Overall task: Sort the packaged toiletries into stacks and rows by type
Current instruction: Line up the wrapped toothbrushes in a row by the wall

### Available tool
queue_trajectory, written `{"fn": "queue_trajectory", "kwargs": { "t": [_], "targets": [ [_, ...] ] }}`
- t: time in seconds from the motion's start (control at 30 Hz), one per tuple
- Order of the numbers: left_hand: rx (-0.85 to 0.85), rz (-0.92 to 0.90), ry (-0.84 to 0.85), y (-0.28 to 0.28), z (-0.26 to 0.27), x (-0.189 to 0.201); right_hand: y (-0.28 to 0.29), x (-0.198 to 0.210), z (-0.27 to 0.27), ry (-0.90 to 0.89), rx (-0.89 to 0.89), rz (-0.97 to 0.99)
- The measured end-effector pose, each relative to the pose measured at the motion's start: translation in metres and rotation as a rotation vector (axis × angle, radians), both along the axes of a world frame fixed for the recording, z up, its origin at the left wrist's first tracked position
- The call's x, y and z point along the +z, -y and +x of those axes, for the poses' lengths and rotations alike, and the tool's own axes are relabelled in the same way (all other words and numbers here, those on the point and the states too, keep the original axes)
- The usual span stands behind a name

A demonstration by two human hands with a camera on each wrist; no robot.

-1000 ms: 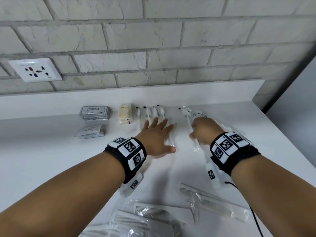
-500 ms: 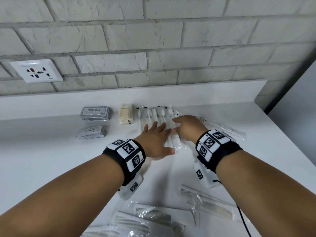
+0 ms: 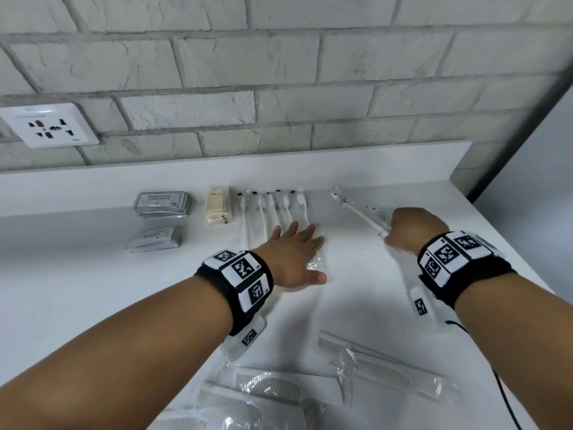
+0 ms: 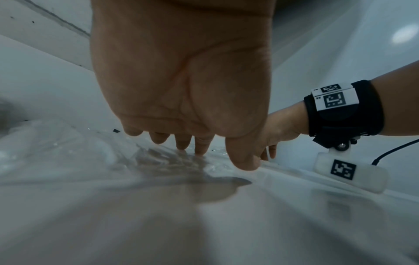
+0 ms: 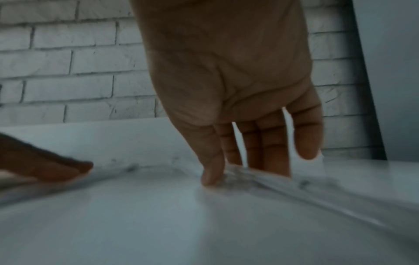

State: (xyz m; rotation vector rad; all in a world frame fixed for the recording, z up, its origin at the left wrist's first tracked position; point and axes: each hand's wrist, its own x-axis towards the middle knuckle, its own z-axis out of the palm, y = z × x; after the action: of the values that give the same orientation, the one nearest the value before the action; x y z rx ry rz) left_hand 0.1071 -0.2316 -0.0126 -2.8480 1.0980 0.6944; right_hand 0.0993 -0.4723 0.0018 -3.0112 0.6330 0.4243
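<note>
Right hand (image 3: 412, 229) has left the toothbrush row (image 3: 273, 209), now pinching 1 stray wrapped toothbrush (image 3: 356, 209); left hand (image 3: 291, 259) stays flat, fingers spread, steadying the row.

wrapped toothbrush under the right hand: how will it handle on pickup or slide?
The wrapped toothbrush looks thin and light, likely stiff inside. Its clear wrapper probably slips on the smooth white counter, so it may pivot. The right hand pinches near one end; the far end could swing.
</note>
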Motion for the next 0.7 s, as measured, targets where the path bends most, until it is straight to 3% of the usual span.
{"fn": "queue_trajectory", "kwargs": {
  "t": [0.07, 0.13, 0.2, 0.33, 0.53, 0.7],
  "targets": [
    [0.004, 0.000, -0.005, 0.000, 0.000, -0.001, 0.000, 0.003, -0.001, 0.086, 0.010, -0.059],
    [0.009, -0.006, -0.013, 0.000, 0.001, -0.003, -0.008, 0.004, 0.000, 0.213, 0.144, -0.114],
    [0.013, -0.007, -0.016, 0.000, 0.001, -0.003, -0.022, 0.002, 0.003, 0.205, 0.242, -0.089],
    [0.022, -0.009, -0.026, -0.001, 0.001, -0.003, -0.031, -0.004, 0.010, 0.120, 0.075, 0.000],
    [0.028, -0.027, -0.029, -0.003, 0.000, -0.005, -0.036, 0.010, 0.017, -0.034, -0.040, 0.154],
    [0.029, -0.035, -0.040, -0.004, 0.000, -0.004, -0.045, 0.010, 0.022, 0.155, -0.035, 0.198]
  ]
}}
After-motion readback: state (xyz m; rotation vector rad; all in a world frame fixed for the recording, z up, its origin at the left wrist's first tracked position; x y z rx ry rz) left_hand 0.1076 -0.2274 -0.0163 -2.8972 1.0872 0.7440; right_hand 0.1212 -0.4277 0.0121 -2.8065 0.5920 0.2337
